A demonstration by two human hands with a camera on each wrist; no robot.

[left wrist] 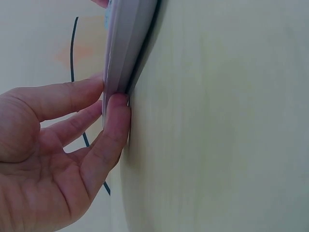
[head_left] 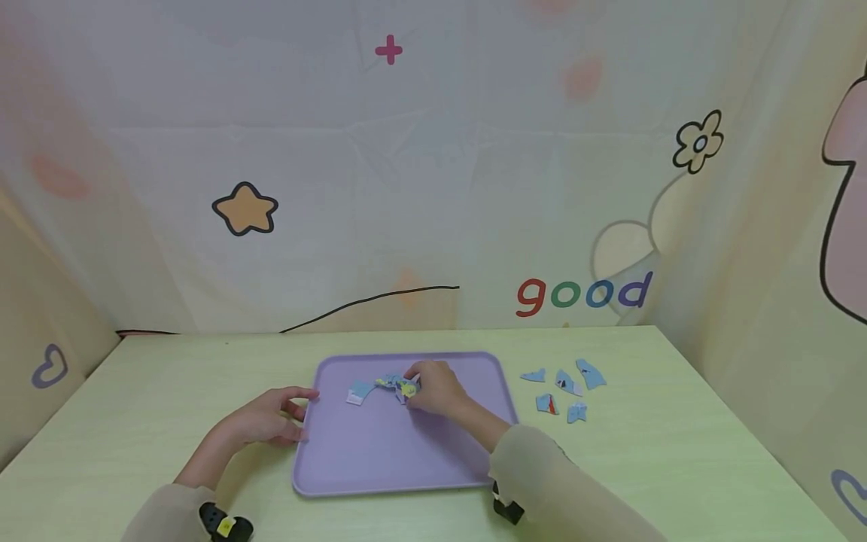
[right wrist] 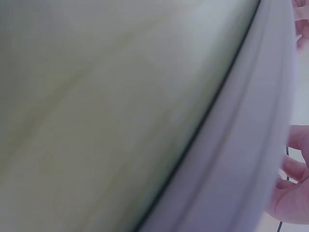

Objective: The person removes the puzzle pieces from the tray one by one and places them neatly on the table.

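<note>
A lilac tray [head_left: 406, 459] lies on the table. My left hand [head_left: 271, 415] holds its left edge, and in the left wrist view the fingers [left wrist: 118, 113] of that hand lie against the rim and outer wall. Inside the tray, my right hand [head_left: 436, 388] pinches a blue and yellow puzzle piece [head_left: 409, 388] at the right of a small joined cluster [head_left: 386, 382]. The fingertips partly cover this piece. A blue and white piece [head_left: 359, 392] lies just left of the cluster. The right wrist view shows mostly the tray's outer wall [right wrist: 231, 145], with fingers at its right edge.
Several loose puzzle pieces [head_left: 567, 382] lie on the pale table [head_left: 643, 467] right of the tray. A printed cloth backdrop [head_left: 433, 188] rises behind the table and along both sides.
</note>
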